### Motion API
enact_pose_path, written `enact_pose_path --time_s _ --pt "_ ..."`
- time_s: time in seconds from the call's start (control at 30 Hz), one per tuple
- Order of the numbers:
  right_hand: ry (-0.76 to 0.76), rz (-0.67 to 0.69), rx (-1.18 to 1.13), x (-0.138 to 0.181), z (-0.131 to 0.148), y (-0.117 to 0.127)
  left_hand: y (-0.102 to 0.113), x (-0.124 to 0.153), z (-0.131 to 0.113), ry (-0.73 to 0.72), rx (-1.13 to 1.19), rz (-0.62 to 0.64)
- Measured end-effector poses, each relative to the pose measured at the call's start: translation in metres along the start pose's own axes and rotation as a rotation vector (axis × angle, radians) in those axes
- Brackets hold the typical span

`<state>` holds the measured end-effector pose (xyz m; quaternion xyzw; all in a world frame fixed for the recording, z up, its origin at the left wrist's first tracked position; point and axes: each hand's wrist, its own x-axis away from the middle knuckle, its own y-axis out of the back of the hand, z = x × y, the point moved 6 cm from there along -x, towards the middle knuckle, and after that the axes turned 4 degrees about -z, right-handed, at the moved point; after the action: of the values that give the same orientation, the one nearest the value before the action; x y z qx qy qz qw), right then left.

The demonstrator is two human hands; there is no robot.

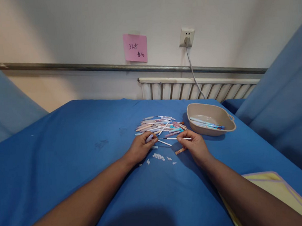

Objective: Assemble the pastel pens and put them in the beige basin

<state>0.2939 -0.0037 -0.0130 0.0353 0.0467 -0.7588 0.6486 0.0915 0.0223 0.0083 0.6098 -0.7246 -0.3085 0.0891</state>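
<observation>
My left hand (140,148) is closed around a pale lavender pen barrel (149,138), fingers pinched near its end. In my right hand (195,147), thumb and fingers pinch a thin white pen refill (172,138), its dark tip pointing toward my left hand. Just below that lies another white refill (165,143), reaching from my left fingertips; whether they touch it I cannot tell. Beyond both hands spreads a pile of pens and pen parts (152,124) in pastel colours. Small white plastic pieces (158,157) lie nearer me. Under my right hand is a brown-orange pen part (179,151).
A beige plastic basin (209,108) with several blue pens (206,123) inside stands at the right. Yellow cloth (274,187) lies at the front right. Blue cloth (89,131) covers the table. Behind are a radiator (180,86), a metal rail (84,66) and a plugged socket (187,37).
</observation>
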Motion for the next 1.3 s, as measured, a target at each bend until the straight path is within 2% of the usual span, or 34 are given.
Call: enact_pose_path --time_s 0.13,0.53,0.73,0.9,1.1,1.3 --pt "0.033 -0.005 0.028 -0.001 -0.002 0.001 0.000 0.000 0.000 -0.013 0.014 -0.006" --pt "-0.012 0.026 0.046 0.001 0.000 -0.004 -0.007 0.004 -0.003 -0.041 -0.029 0.065" --pt "-0.087 0.073 -0.024 0.003 -0.004 -0.012 -0.010 0.005 -0.003 -0.040 -0.019 0.079" --pt "-0.085 0.111 -0.045 0.004 -0.006 -0.016 -0.010 0.007 -0.004 -0.008 -0.001 0.075" --pt "-0.100 0.177 0.019 0.005 -0.006 -0.018 -0.012 0.007 0.001 0.088 0.103 0.070" --pt "-0.165 0.196 -0.135 0.006 -0.011 -0.018 -0.007 0.004 0.002 0.112 0.257 0.019"
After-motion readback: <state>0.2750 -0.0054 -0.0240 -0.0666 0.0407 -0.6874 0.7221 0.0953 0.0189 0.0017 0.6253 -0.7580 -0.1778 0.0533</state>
